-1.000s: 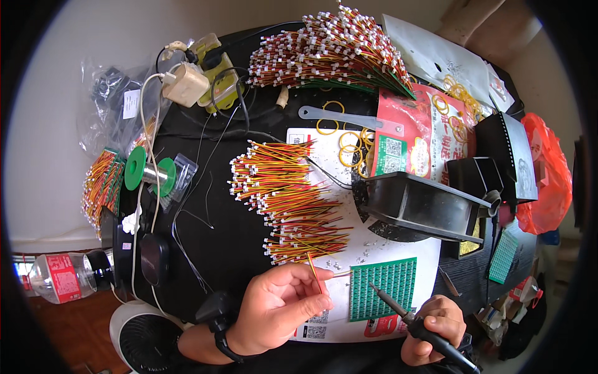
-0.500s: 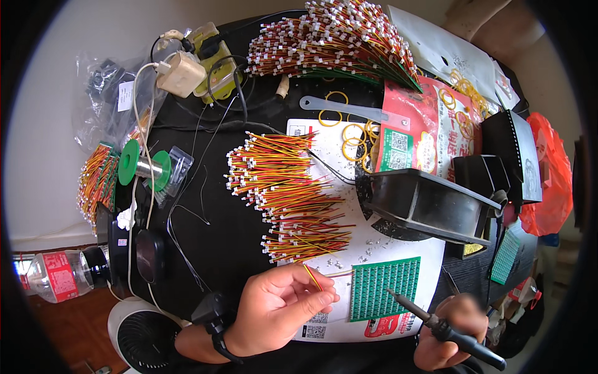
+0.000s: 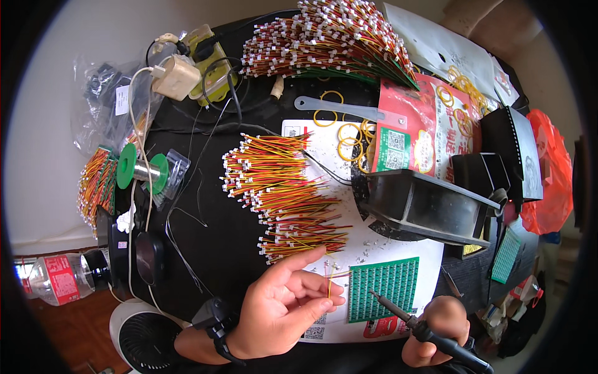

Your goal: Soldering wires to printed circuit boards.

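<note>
My left hand (image 3: 274, 305) is beside the left edge of a green circuit board panel (image 3: 386, 283). Its index finger points up and away, while thumb and other fingers pinch a thin yellow wire lead (image 3: 329, 284). In my right hand (image 3: 439, 324) is a soldering iron (image 3: 393, 309), its tip just over the panel's left half; I cannot tell if it touches. The panel lies flat on a white printed sheet (image 3: 349, 249). Beyond my left fingertips spreads a row of red and yellow wire leads (image 3: 280, 187) with white connectors.
A black fan (image 3: 430, 206) stands behind the panel. Farther back lie yellow rubber bands (image 3: 350, 140), a grey strap (image 3: 336, 108) and a large heap of wired boards (image 3: 336, 47). At left are a solder spool (image 3: 143, 169), cables, a power strip (image 3: 212, 68) and a bottle (image 3: 62, 277).
My left index finger has lifted and straightened, and the wire lead now stands more upright in the pinch. The soldering iron has shifted left across the panel.
</note>
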The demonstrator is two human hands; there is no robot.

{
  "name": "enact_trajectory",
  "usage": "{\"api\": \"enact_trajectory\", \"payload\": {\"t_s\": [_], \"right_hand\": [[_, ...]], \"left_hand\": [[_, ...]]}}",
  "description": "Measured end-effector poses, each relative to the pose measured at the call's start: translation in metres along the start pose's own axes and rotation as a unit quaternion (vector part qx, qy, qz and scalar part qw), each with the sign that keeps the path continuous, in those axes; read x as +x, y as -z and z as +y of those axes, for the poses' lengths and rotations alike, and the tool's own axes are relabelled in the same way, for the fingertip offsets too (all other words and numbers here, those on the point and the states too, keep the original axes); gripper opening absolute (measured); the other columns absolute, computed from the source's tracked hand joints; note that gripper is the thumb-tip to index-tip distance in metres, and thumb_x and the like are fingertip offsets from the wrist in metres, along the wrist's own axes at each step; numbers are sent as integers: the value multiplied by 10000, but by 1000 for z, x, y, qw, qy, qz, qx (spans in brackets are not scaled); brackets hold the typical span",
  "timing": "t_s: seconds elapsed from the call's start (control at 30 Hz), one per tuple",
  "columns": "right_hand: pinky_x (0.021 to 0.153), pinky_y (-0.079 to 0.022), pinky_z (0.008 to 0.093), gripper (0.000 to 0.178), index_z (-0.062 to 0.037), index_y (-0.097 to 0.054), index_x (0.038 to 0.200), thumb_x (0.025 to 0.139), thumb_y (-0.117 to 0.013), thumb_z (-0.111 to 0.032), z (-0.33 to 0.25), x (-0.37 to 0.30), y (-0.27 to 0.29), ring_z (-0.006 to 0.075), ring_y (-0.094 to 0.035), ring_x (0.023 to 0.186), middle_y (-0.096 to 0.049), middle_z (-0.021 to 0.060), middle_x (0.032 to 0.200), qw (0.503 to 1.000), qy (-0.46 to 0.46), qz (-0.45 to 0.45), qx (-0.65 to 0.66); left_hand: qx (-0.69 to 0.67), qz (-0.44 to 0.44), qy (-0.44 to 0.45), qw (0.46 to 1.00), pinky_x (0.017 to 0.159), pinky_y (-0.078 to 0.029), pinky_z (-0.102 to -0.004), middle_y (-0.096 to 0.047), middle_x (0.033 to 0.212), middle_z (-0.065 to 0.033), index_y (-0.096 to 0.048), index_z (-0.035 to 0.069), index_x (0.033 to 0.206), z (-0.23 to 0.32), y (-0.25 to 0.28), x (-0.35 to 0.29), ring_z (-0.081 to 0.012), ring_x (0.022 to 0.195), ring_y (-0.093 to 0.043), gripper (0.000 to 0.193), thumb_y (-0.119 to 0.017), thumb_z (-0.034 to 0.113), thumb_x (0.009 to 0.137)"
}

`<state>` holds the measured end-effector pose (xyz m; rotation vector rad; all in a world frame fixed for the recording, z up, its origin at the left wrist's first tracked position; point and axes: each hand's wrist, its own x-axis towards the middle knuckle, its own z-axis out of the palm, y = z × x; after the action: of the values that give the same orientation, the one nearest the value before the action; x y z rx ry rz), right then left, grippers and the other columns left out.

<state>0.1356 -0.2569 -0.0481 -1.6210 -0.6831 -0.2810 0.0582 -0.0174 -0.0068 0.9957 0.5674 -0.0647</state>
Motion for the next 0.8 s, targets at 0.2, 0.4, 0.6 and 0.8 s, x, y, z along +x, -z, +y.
{"api": "enact_trajectory", "payload": {"t_s": [0.2, 0.4, 0.6, 0.8], "right_hand": [[499, -343, 249, 443, -2, -567, 1023, 941, -697, -418, 6, 5, 5, 113, -495, 545, -515, 30, 636, 996, 18, -63, 57], [443, -355, 303, 406, 146, -599, 985, 966, -691, -249, -8, 33, -6, 162, -464, 459, -516, 87, 589, 992, 72, -97, 27], [446, -357, 305, 309, 126, -606, 970, 933, -698, -168, -4, 32, -11, 159, -463, 467, -524, 88, 598, 989, 82, -116, 26], [475, -397, 317, 280, 104, -582, 1016, 909, -700, -127, -9, 43, -11, 173, -486, 493, -548, 104, 650, 985, 38, -166, -11]], "left_hand": [[76, -29, -12, 997, 863, -603, -373, -714, 1024, -187, -564, -84, 1183, -3, 4, -1, -260, 944, -739, 240, -591, -111, 946], [279, 1, -145, 949, 826, -605, -346, -734, 959, -174, -624, -58, 970, 0, 6, -4, -252, 906, -748, 67, -644, -90, 915], [510, 6, -372, 775, 635, -578, -338, -709, 900, -115, -748, -12, 924, -15, 3, 6, -251, 722, -703, 234, -729, -79, 700], [591, -17, -401, 699, 602, -537, -318, -669, 884, -104, -745, -21, 981, -20, 2, 15, -235, 695, -659, 289, -692, -43, 698]]}}
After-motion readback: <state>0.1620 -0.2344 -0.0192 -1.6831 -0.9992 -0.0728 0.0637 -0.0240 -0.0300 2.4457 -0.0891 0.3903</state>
